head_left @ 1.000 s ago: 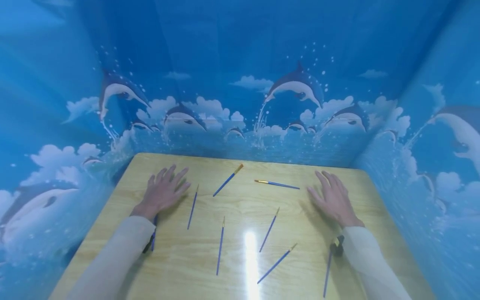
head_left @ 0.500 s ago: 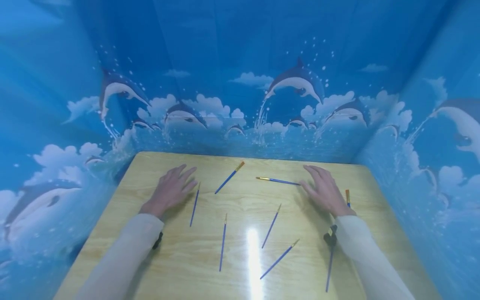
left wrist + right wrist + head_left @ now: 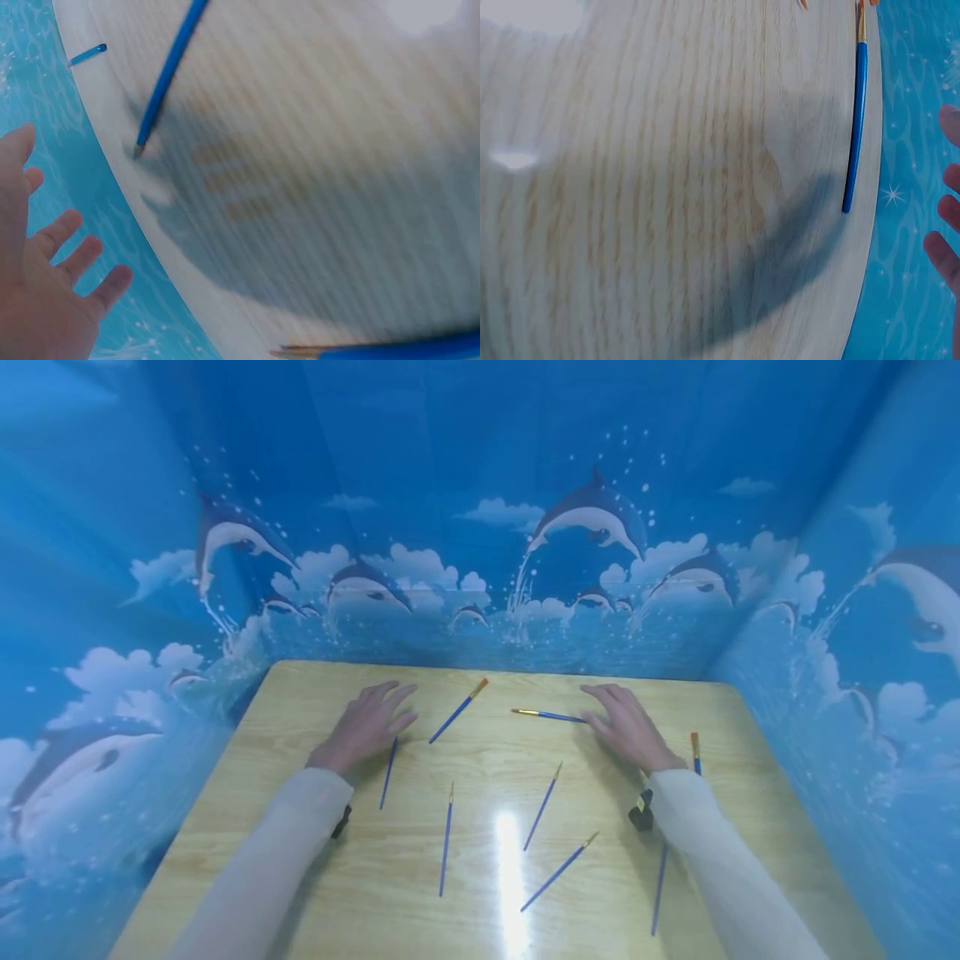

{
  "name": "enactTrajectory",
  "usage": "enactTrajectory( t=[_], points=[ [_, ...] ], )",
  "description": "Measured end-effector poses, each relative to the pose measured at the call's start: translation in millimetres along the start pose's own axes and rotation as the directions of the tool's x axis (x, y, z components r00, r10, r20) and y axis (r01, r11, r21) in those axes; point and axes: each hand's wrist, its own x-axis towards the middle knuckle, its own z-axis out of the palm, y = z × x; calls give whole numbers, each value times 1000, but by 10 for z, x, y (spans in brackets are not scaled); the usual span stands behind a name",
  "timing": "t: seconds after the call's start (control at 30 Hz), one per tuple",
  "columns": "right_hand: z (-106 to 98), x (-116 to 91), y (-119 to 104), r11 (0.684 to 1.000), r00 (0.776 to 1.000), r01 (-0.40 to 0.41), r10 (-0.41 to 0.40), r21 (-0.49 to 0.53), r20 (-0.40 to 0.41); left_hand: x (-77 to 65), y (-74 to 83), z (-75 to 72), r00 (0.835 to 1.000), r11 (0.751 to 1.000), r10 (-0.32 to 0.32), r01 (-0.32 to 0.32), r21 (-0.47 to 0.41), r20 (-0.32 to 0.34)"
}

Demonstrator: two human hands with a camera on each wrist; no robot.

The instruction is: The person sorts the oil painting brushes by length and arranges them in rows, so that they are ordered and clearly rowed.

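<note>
In the head view my left hand (image 3: 363, 722) hovers over the table's far left part with its fingers spread, holding nothing. Just beneath it lies a thin blue paintbrush (image 3: 388, 774), whose tip the hand hides. A wider orange-tipped paintbrush (image 3: 458, 711) is to its right. My right hand (image 3: 628, 727), also holding nothing, is above the handle end of a flat-lying paintbrush (image 3: 551, 716); part of that handle is hidden. Both wrist views show fingers clear of the brushes: a blue paintbrush (image 3: 171, 67) on the left, another paintbrush (image 3: 857, 120) on the right.
More paintbrushes lie scattered nearer: one in the middle (image 3: 446, 843), a slanted paintbrush (image 3: 558, 872) and others. Beside the right sleeve is an orange-tipped paintbrush (image 3: 696, 752). A blue dolphin-print curtain (image 3: 465, 510) walls in the wooden table (image 3: 247, 777) at the back and sides.
Both hands have moved inward, toward each other. The right sleeve has uncovered an orange-tipped paintbrush, while a paintbrush by the left sleeve is now hidden. The other paintbrushes lie as before.
</note>
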Motion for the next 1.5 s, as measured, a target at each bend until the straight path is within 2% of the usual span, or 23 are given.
enactTrajectory(
  t=[0.3, 0.47, 0.67, 0.83, 1.07, 1.27, 1.5],
  points=[
    [70, 109, -30, 998, 998, 52, -52, 25, 28, 240, 161, 45, 999, 999, 10, -8, -47, 45],
    [126, 189, -29, 999, 998, 39, -41, 37, 57, 378, 242, 57, 998, 997, 30, -26, -69, 60],
    [255, 301, -40, 997, 995, 62, -65, 41, 79, 485, 279, 59, 994, 995, 29, -19, -94, 107],
    [286, 342, -47, 997, 994, 70, -73, 37, 79, 544, 304, 108, 990, 992, 77, -64, -109, 117],
    [329, 320, -21, 997, 992, 61, -65, 39, 110, 593, 365, 211, 987, 991, 57, -39, -125, 148],
    [350, 286, 12, 999, 992, 33, -36, 21, 122, 624, 435, 259, 984, 987, 93, -71, -147, 151],
    [350, 282, 23, 999, 991, 44, -46, 20, 127, 658, 481, 302, 982, 988, 78, -54, -144, 171]
  ],
)
